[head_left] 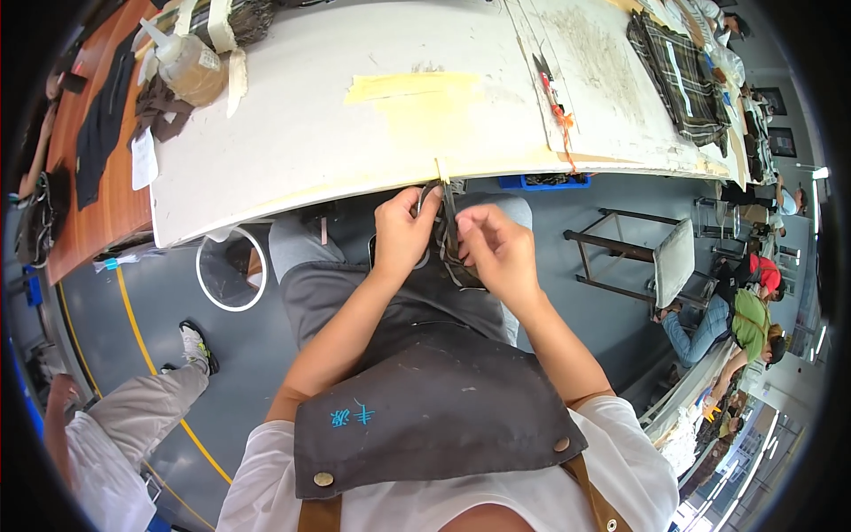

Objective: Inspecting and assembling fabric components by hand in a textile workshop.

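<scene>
Left hand: your left hand [403,232] is pinched shut on the dark strap piece [448,239].
Right hand: your right hand [498,250] grips it too, fingers curled.
Table edge: the white table [292,151] ends just beyond your knuckles.
Room: open floor [612,319] right of your right hand.

a sewing or craft workshop: a long white work surface [292,133] at 12 o'clock, scissors [542,71] and plaid fabric [678,75] at 1 o'clock, other workers [749,324] sitting at 3 o'clock.

Dark strap piece [448,244] upright between both hands, just below the table edge
</scene>
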The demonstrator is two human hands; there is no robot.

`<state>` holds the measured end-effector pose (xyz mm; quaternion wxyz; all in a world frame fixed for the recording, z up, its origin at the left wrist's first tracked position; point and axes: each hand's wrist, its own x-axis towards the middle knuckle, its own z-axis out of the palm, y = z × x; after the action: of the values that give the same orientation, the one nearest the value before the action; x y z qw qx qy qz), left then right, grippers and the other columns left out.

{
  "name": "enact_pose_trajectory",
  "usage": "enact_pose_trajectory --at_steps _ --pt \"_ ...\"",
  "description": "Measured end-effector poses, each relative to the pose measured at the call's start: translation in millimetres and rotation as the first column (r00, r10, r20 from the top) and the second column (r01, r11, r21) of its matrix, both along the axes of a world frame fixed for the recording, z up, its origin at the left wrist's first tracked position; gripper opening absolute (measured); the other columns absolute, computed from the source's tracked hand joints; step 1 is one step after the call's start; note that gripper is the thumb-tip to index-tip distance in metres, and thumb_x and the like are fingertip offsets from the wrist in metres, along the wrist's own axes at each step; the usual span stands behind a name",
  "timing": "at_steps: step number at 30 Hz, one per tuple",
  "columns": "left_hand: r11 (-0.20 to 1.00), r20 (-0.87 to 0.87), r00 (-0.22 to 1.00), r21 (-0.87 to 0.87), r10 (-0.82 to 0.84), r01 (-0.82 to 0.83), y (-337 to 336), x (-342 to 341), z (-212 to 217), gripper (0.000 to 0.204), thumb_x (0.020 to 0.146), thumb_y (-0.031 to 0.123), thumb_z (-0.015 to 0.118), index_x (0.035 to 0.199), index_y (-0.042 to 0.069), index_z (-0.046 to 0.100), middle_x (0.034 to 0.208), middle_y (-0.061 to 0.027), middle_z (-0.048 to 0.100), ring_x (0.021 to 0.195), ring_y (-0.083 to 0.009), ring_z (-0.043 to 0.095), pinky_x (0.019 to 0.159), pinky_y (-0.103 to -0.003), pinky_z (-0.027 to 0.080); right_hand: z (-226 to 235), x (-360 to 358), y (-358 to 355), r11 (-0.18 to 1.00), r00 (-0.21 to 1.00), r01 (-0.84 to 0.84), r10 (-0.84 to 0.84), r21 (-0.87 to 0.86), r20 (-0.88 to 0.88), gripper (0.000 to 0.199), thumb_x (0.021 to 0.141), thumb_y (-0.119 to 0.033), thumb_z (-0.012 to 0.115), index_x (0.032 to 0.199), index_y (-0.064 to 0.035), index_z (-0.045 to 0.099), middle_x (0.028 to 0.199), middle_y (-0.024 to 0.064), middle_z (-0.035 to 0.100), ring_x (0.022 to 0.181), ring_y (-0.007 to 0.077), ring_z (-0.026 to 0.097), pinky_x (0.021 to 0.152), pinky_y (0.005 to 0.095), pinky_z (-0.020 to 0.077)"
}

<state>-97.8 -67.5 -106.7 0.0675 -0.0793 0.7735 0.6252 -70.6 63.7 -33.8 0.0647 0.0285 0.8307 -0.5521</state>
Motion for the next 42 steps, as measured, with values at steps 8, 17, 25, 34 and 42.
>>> enact_pose_trajectory --at_steps 8,17,25,34,42 --pt "0.993 -0.444 0.896 -0.101 0.015 -0.067 -11.1 19.5 40.8 0.012 0.072 0.001 0.067 0.083 0.000 0.062 0.071 -0.0060 0.059 0.060 -0.0122 0.054 0.054 -0.023 0.045 -11.1 -15.0 4.9 0.991 0.998 0.030 -0.022 -0.127 0.064 0.011 0.082 -0.005 0.062 0.090 0.0018 0.058 0.071 0.0053 0.063 0.053 0.0051 0.055 0.046 0.0197 0.0449" --pt "0.948 0.043 0.998 0.317 -0.035 0.019 -8.3 15.7 45.7 0.006 0.080 0.001 0.062 0.086 -0.002 0.062 0.070 -0.0008 0.061 0.061 -0.0019 0.052 0.057 -0.017 0.043 -12.8 -15.9 8.7 0.937 0.982 0.034 0.034 -0.347 0.188 0.009 0.085 -0.002 0.057 0.093 0.0027 0.055 0.075 0.0028 0.058 0.058 0.0042 0.053 0.049 0.0174 0.0429" --pt "0.942 0.048 0.998 0.334 -0.038 0.020 -6.2 15.7 50.2 0.006 0.081 0.001 0.061 0.086 -0.003 0.062 0.071 -0.0004 0.060 0.062 -0.0017 0.052 0.056 -0.016 0.043 -16.7 -17.7 16.5 0.904 0.980 -0.011 0.094 -0.427 0.174 0.009 0.083 -0.002 0.059 0.090 0.0035 0.058 0.076 0.0041 0.062 0.060 0.0056 0.058 0.052 0.0199 0.0491" --pt "0.976 0.013 0.999 0.211 -0.047 0.043 -7.1 10.7 48.6 0.003 0.078 0.000 0.062 0.079 -0.003 0.063 0.063 -0.0002 0.060 0.057 -0.0014 0.051 0.053 -0.016 0.042 -15.9 -17.8 15.8 0.911 0.977 -0.022 0.108 -0.413 0.186 0.009 0.083 -0.002 0.059 0.091 0.0033 0.059 0.075 0.0037 0.063 0.061 0.0057 0.059 0.054 0.0195 0.0491" --pt "0.966 0.063 0.995 0.252 -0.077 0.059 -11.4 9.3 50.2 0.005 0.080 0.003 0.062 0.081 -0.002 0.064 0.065 -0.0011 0.061 0.057 -0.0030 0.053 0.053 -0.017 0.043 -17.6 -18.7 10.4 0.972 0.994 -0.044 0.066 -0.231 0.088 0.007 0.079 -0.002 0.062 0.085 0.0021 0.061 0.070 0.0053 0.064 0.058 0.0073 0.060 0.053 0.0204 0.0491"
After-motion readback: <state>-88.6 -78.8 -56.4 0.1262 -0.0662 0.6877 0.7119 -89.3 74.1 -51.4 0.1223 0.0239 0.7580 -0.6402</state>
